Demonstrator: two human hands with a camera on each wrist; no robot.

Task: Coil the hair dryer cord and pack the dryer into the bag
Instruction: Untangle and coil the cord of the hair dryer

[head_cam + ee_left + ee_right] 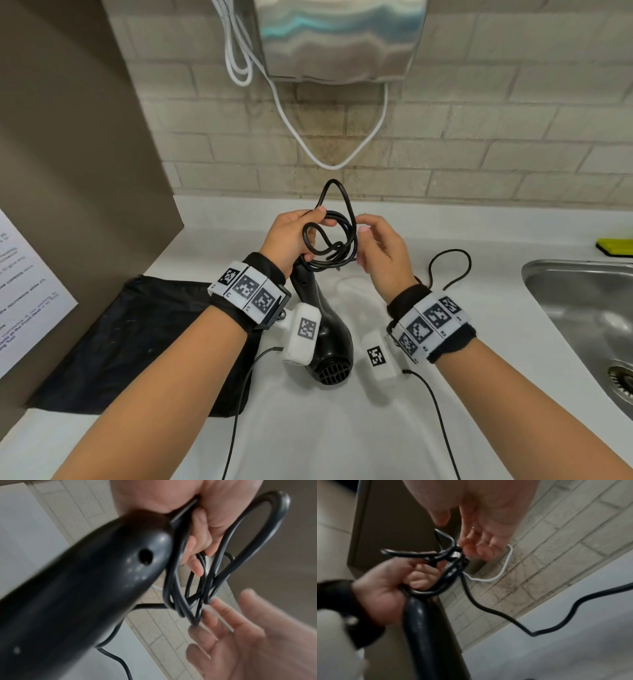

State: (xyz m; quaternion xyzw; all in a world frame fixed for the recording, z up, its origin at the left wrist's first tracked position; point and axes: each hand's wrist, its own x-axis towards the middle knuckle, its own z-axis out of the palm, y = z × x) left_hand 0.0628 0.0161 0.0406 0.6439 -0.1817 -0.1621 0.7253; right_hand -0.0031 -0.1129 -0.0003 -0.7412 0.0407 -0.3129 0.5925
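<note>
My left hand grips several loops of the black cord together with the end of the hair dryer's handle. The black hair dryer hangs from it, grille end down, just above the white counter. My right hand is beside the coil with relaxed fingers, fingertips touching the loops and thumb apart. In the left wrist view the handle fills the foreground and the fingers curl round the cord. The rest of the cord trails to the counter. A black bag lies flat at the left.
A steel sink is set into the counter on the right, with a yellow sponge behind it. A steel wall unit with white cables hangs over the tiled wall. A brown partition stands at the left.
</note>
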